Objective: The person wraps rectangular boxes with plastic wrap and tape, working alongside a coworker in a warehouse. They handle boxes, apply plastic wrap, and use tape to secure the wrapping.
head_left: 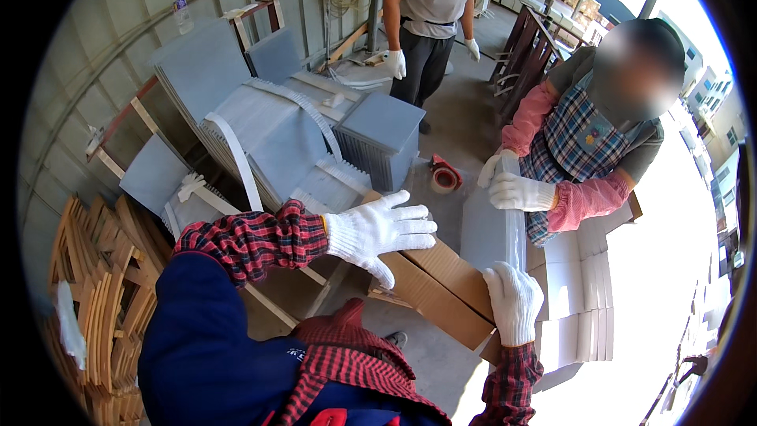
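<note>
My left hand (380,230), in a white knit glove, hovers open with fingers spread above the flap of a brown cardboard box (438,282). My right hand (513,302), also gloved, grips the near end of a stack of grey tiles (490,230) that stands wrapped in clear film inside the box. Across from me a person in a plaid apron and pink sleeves holds the far end of the same stack with both gloved hands (514,189).
Bundles of grey tiles (272,142) strapped with white bands lean against wooden frames at the left. A roll of tape (445,179) lies on the floor. Flat white cartons (579,292) are stacked at the right. Another person in white gloves (430,8) stands behind. Wooden slats (95,300) pile up at lower left.
</note>
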### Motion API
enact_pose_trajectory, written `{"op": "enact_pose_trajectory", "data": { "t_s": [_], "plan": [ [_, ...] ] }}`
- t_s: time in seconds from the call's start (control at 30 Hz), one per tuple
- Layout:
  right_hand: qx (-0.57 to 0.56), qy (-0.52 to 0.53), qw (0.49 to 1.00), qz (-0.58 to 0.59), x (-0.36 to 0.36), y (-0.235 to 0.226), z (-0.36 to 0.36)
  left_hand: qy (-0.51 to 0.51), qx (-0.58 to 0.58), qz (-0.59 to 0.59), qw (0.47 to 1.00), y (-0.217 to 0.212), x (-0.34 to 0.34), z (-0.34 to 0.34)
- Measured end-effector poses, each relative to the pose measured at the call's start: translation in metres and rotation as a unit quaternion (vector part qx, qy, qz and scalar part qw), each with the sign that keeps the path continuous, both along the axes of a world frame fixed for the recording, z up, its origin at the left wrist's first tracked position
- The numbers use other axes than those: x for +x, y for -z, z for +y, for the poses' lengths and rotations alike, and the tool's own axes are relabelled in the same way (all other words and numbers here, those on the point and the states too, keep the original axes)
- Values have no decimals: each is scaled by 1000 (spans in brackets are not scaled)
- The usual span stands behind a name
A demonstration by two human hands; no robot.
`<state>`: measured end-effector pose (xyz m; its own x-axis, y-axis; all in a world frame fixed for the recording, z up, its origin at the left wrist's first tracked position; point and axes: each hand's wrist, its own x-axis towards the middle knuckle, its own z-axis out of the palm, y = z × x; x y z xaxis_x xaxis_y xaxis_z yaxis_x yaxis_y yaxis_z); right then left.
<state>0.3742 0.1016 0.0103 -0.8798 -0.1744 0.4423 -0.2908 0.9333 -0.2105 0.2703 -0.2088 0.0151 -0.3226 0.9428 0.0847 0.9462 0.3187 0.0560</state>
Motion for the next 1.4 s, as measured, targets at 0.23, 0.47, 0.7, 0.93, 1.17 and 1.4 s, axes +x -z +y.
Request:
{"op": "enact_pose_trajectory", "data": {
  "t_s": [0.23,0.47,0.7,0.93,1.17,1.4],
  "plan": [
    [51,-56,997,-25,60,7,10,-22,42,-2,999,15,1,0],
    [-15,45,990,-132,65,30,-1,-99,68,-37,992,35,9,4],
    [-10,57,997,-44,67,33,-6,-105,117,18,987,44,9,5],
    [-273,0,961,-49,77,28,18,-96,165,-16,982,41,5,-6],
    [-344,140,914,-163,83,15,62,-157,328,-173,915,7,12,-28],
    [-147,-21,987,-63,36,-32,6,-173,416,-41,892,45,45,-4]
  ]
}}
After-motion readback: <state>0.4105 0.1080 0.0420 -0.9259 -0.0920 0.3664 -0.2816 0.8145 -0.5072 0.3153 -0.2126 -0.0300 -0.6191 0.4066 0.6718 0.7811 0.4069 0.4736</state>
